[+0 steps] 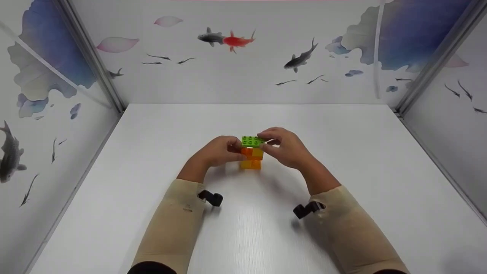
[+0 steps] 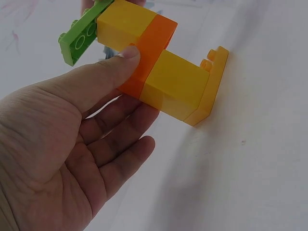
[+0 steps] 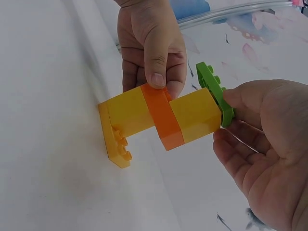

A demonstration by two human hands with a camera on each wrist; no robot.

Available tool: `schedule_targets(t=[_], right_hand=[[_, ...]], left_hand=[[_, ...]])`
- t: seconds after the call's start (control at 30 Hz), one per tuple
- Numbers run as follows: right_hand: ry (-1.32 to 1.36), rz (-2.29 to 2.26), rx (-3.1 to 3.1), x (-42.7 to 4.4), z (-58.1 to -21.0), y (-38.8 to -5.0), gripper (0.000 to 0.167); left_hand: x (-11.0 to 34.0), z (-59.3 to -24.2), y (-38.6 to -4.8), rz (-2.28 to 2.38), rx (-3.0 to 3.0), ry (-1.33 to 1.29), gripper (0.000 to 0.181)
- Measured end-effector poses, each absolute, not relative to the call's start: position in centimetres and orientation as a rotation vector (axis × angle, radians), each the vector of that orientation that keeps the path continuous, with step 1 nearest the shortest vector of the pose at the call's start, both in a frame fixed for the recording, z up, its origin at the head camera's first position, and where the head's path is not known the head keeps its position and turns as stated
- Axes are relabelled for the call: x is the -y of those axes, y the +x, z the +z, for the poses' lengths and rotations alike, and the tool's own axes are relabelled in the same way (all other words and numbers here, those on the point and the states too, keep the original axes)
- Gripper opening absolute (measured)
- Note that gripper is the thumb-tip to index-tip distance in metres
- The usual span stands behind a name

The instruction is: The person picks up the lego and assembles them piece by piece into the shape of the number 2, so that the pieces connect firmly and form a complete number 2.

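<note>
A stack of toy building bricks stands on the white table, with a flat yellow-orange brick at the bottom. Above it come a yellow brick, an orange brick and another yellow brick. On top lies a thin green brick, its studs facing up. My left hand pinches the orange brick between thumb and fingers. With thumb and fingertips, my right hand holds the green brick at its right end. In the right wrist view both hands meet the stack from opposite sides.
The white table extends around the stack. Printed wall panels with fish and petals enclose its back and sides. A small black device sits at the left cuff and another black device at the right cuff.
</note>
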State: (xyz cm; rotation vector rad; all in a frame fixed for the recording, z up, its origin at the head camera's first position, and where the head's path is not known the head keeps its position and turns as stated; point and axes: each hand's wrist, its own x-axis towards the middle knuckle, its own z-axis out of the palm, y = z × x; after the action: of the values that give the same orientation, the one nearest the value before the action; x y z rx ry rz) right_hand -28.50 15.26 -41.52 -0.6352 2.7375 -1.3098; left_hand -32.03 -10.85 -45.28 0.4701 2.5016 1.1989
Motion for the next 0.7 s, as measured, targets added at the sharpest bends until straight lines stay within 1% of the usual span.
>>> schedule_targets(t=[0.7], right_hand=[[-0.599, -1.223, -2.766, -15.00, -41.59, -28.37, 0.031]], left_hand=[[10.75, -45.25, -31.99, 1.181, -2.517, 0.460, 0.024]])
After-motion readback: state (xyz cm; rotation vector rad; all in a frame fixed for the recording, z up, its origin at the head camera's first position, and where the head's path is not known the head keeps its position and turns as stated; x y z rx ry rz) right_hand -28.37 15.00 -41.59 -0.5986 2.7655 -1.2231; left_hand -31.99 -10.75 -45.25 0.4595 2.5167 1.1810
